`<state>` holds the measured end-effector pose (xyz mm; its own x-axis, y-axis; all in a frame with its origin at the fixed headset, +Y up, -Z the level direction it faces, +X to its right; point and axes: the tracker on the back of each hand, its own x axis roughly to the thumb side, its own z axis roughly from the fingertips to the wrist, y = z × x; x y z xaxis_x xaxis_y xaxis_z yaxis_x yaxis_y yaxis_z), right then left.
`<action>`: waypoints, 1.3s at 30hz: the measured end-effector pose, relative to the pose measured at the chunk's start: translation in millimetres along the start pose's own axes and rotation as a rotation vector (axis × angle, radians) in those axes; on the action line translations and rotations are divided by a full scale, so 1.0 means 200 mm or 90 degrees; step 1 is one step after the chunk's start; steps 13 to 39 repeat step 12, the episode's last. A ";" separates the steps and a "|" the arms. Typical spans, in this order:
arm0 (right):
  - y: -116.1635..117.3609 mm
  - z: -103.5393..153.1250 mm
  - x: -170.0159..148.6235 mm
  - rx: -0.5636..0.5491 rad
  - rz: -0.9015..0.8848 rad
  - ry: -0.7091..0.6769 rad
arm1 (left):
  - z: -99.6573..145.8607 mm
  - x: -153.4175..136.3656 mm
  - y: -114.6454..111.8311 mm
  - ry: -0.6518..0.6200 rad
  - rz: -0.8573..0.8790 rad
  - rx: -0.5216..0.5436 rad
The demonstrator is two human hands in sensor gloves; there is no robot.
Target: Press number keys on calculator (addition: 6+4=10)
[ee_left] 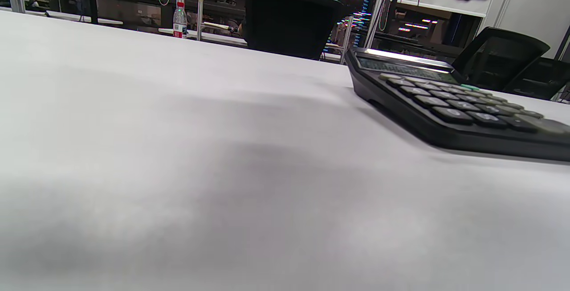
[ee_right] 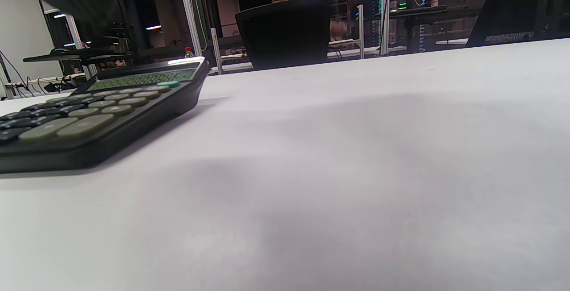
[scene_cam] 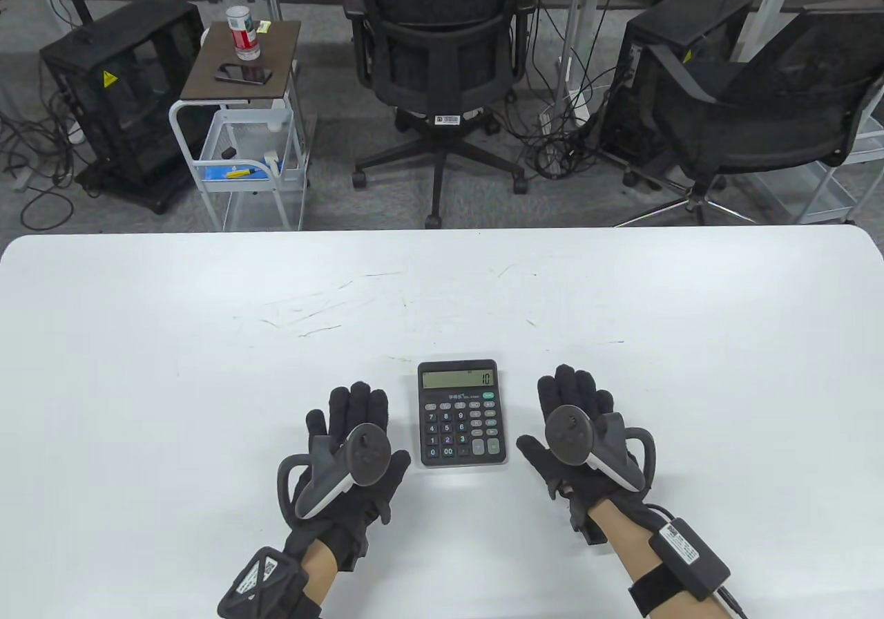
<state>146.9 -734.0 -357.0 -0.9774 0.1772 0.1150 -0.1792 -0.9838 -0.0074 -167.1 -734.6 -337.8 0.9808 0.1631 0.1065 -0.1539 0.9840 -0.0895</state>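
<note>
Black calculator [scene_cam: 461,413] between flat, spread left hand [scene_cam: 359,450] and right hand [scene_cam: 577,432], untouched

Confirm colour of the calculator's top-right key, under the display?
Green, on the calculator; its other keys are dark or grey. Clearest in the table view.
</note>
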 end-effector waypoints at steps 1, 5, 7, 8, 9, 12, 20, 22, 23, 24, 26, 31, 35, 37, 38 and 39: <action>0.00 0.00 0.00 0.001 0.001 -0.001 | 0.00 0.00 0.00 0.000 0.000 0.000; 0.00 0.00 0.00 0.004 0.007 -0.001 | 0.00 0.00 0.00 0.000 -0.002 -0.001; 0.00 0.01 0.00 0.004 0.006 0.000 | 0.00 0.00 0.00 -0.001 -0.004 0.002; 0.00 0.01 0.00 0.004 0.006 0.000 | 0.00 0.00 0.00 -0.001 -0.004 0.002; 0.01 0.01 0.00 0.004 0.004 0.000 | 0.00 0.00 0.00 -0.002 -0.004 0.003; 0.01 0.01 0.00 0.003 0.006 0.001 | 0.01 0.01 0.00 -0.004 -0.007 0.003; 0.01 0.01 0.00 0.003 0.006 0.001 | 0.01 0.01 0.00 -0.004 -0.007 0.003; 0.01 0.01 0.00 0.003 0.006 0.001 | 0.01 0.01 0.00 -0.004 -0.007 0.003; 0.01 0.01 0.00 0.003 0.006 0.001 | 0.01 0.01 0.00 -0.004 -0.007 0.003; 0.01 0.01 0.00 0.003 0.006 0.001 | 0.01 0.01 0.00 -0.004 -0.007 0.003; 0.01 0.01 0.00 0.003 0.006 0.001 | 0.01 0.01 0.00 -0.004 -0.007 0.003; 0.01 0.01 0.00 0.003 0.006 0.001 | 0.01 0.01 0.00 -0.004 -0.007 0.003; 0.01 0.01 0.00 0.003 0.006 0.001 | 0.01 0.01 0.00 -0.004 -0.007 0.003; 0.01 0.01 0.00 0.003 0.006 0.001 | 0.01 0.01 0.00 -0.004 -0.007 0.003; 0.01 0.01 0.00 0.003 0.006 0.001 | 0.01 0.01 0.00 -0.004 -0.007 0.003; 0.01 0.01 0.00 0.003 0.006 0.001 | 0.01 0.01 0.00 -0.004 -0.007 0.003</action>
